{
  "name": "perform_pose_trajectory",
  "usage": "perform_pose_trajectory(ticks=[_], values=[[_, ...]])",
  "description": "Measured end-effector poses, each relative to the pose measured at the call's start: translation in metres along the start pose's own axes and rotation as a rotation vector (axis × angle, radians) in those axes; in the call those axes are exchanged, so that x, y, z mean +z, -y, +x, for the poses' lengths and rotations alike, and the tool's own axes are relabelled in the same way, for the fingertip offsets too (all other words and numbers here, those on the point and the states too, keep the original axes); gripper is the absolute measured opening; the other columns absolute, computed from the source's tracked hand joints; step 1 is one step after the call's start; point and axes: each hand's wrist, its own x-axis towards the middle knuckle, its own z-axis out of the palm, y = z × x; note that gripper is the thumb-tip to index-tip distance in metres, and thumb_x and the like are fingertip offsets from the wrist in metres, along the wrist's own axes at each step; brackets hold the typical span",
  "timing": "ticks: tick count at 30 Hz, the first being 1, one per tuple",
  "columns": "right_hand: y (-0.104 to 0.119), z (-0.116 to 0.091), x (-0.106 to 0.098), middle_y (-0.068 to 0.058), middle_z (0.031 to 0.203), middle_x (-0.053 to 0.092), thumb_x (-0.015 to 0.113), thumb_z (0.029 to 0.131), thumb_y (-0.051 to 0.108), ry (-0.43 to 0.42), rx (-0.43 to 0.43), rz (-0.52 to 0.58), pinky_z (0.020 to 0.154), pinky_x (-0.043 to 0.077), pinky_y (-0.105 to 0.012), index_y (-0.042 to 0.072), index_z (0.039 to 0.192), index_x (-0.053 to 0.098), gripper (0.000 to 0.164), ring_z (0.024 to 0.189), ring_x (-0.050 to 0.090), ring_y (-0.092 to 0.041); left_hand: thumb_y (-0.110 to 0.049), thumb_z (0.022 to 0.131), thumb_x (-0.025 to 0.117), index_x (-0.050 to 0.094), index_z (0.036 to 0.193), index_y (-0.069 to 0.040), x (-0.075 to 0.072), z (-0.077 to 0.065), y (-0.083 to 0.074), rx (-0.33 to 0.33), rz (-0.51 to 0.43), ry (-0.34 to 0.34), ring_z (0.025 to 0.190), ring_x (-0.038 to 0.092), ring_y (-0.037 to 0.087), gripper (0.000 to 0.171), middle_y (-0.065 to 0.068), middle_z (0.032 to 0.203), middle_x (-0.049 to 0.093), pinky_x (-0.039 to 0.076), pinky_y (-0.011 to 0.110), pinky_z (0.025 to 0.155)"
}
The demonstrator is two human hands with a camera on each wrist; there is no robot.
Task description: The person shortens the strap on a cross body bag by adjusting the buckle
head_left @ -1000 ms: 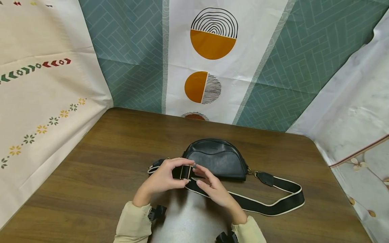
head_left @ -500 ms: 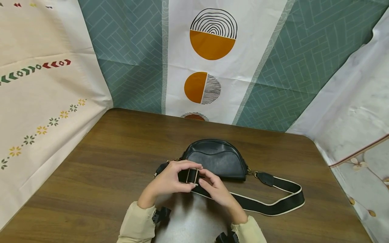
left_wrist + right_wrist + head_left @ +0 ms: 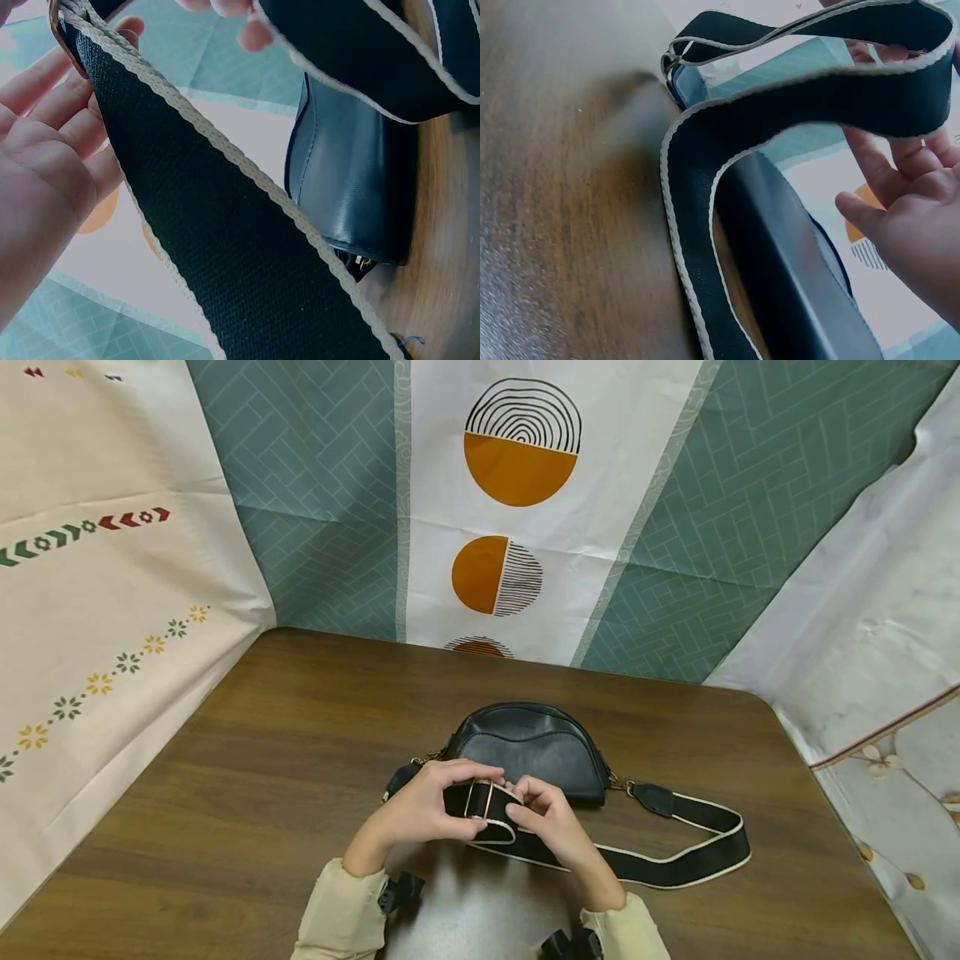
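Note:
A black half-moon handbag [image 3: 525, 747] stands on the table, its wide black shoulder strap [image 3: 675, 870] with cream edging lying in front of it. My left hand [image 3: 427, 806] holds the strap at its gold slide buckle [image 3: 480, 799], thumb below and fingers above. Just right of the buckle, my right hand [image 3: 558, 827] pinches the strap, which bends there into a loop. In the left wrist view the strap [image 3: 202, 195] runs down from the fingers of my left hand [image 3: 45, 165]. The right wrist view shows the strap [image 3: 817, 101] curving round by my right hand [image 3: 922, 195].
The wooden table [image 3: 262, 777] has hanging cloths behind it and at both sides. At the bag's right end, a metal clip and a black leather tab [image 3: 654, 799] join the strap, which loops out to the right.
Both hands have shifted slightly right with the buckle. The strap beside the buckle now bulges into a loop, and my right fingers have closed in on it. The bag has stayed put.

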Motion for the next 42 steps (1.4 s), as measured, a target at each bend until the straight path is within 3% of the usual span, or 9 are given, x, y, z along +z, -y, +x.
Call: perform_pose_trajectory(ticks=[3, 11, 21, 30, 33, 38, 42], values=[[0.002, -0.001, -0.001, 0.009, 0.071, 0.045, 0.054, 0.087, 0.004, 0.004, 0.021, 0.026, 0.059, 0.038, -0.019, -0.007, 0.074, 0.038, 0.023, 0.067, 0.045, -0.004, -0.006, 0.069, 0.068, 0.058, 0.114, 0.0, 0.001, 0.001, 0.0, 0.001, 0.012, 0.005, 0.088, 0.056, 0.013, 0.046, 0.007, 0.103, 0.062, 0.047, 0.033, 0.074], [0.008, -0.002, -0.006, 0.004, 0.068, 0.054, 0.042, 0.087, -0.006, 0.122, 0.104, 0.111, 0.049, 0.044, -0.021, -0.016, 0.077, 0.044, 0.015, 0.053, 0.051, -0.006, -0.006, 0.069, 0.066, 0.057, 0.114, -0.001, 0.005, 0.003, 0.0, -0.005, 0.051, 0.041, 0.091, 0.055, 0.013, 0.047, 0.006, 0.104, 0.061, 0.047, 0.033, 0.074], [0.011, -0.006, -0.007, 0.006, 0.065, 0.057, 0.042, 0.09, -0.004, 0.048, 0.169, 0.127, 0.048, 0.043, -0.017, -0.023, 0.087, 0.042, 0.02, 0.054, 0.053, -0.003, -0.012, 0.069, 0.071, 0.06, 0.109, 0.0, 0.009, 0.004, 0.003, -0.022, 0.102, -0.014, 0.091, 0.055, 0.012, 0.043, 0.006, 0.102, 0.061, 0.046, 0.031, 0.077], [0.011, -0.006, -0.005, 0.006, 0.068, 0.056, 0.041, 0.091, -0.002, 0.072, 0.172, 0.183, 0.052, 0.044, -0.018, -0.025, 0.085, 0.039, 0.023, 0.054, 0.052, -0.003, -0.017, 0.067, 0.076, 0.063, 0.105, 0.001, 0.005, 0.003, 0.003, -0.048, 0.151, -0.007, 0.091, 0.057, 0.011, 0.044, 0.005, 0.099, 0.064, 0.045, 0.026, 0.077], [0.011, -0.006, -0.003, 0.006, 0.067, 0.056, 0.041, 0.091, -0.002, 0.071, 0.168, 0.194, 0.051, 0.043, -0.017, -0.02, 0.083, 0.045, 0.02, 0.054, 0.052, -0.003, -0.017, 0.066, 0.076, 0.064, 0.104, 0.0, 0.005, 0.002, 0.003, -0.038, 0.161, -0.009, 0.09, 0.058, 0.012, 0.043, 0.006, 0.099, 0.064, 0.045, 0.025, 0.077], [0.01, -0.005, -0.002, 0.006, 0.068, 0.057, 0.041, 0.091, -0.003, 0.073, 0.157, 0.215, 0.051, 0.043, -0.016, 0.003, 0.087, 0.058, 0.018, 0.054, 0.053, -0.002, -0.017, 0.067, 0.076, 0.064, 0.105, 0.001, 0.002, 0.002, 0.002, -0.03, 0.165, 0.0, 0.092, 0.058, 0.013, 0.044, 0.007, 0.1, 0.064, 0.045, 0.026, 0.078], [0.01, -0.004, -0.001, 0.006, 0.067, 0.057, 0.041, 0.091, -0.003, 0.07, 0.154, 0.216, 0.051, 0.044, -0.016, 0.005, 0.087, 0.058, 0.019, 0.054, 0.053, -0.002, -0.016, 0.067, 0.076, 0.064, 0.105, 0.002, 0.002, 0.003, 0.002, -0.029, 0.157, 0.0, 0.093, 0.058, 0.013, 0.044, 0.008, 0.101, 0.064, 0.045, 0.025, 0.078]])
